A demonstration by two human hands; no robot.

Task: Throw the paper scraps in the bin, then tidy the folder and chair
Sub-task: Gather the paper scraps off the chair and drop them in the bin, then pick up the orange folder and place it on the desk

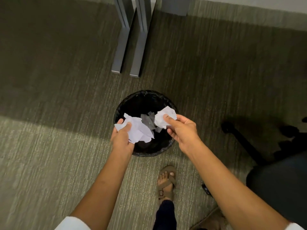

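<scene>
Sleeves: two white cuffs are seen at the bottom edge, one (73, 224) on the left forearm and one (294, 226) on the right.
Foot: one sandalled foot (167, 182) is planted on the carpet, just short of the bin; a dark trouser leg (164, 214) is seen below it.
Chair: one dark chair is seen at the right; its seat (279, 190) is cut by the picture's edge, and a black base leg (244, 141) is stretched over the carpet, well apart from the bin.
Left hand: the left hand (123, 136) is closed around a bunch of crumpled white scraps (139, 130), with the thumb laid on top; it is held above the bin's near-left rim.
Right hand: a smaller crumpled scrap (163, 117) is pinched between thumb and fingers of the right hand (181, 128), above the bin's right side.
Scraps: two bunches are held, one per hand; a few greyish pieces (147, 119) are seen between them, over the bin's dark mouth; whether they are falling or lying inside cannot be told, and they cannot be counted exactly.
Bin: one round black bin (141, 100) with a dark liner is stood on the carpet, directly under both hands.
Carpet: green-grey ribbed carpet (49, 146) is laid across the floor, with darker shadow toward the far side.
Desk legs: two grey metal feet (120, 52) (138, 55) are set side by side beyond the bin, apart from it.
Wall: a pale strip (249, 4) is seen at the top right.
Folder: none is seen.
</scene>
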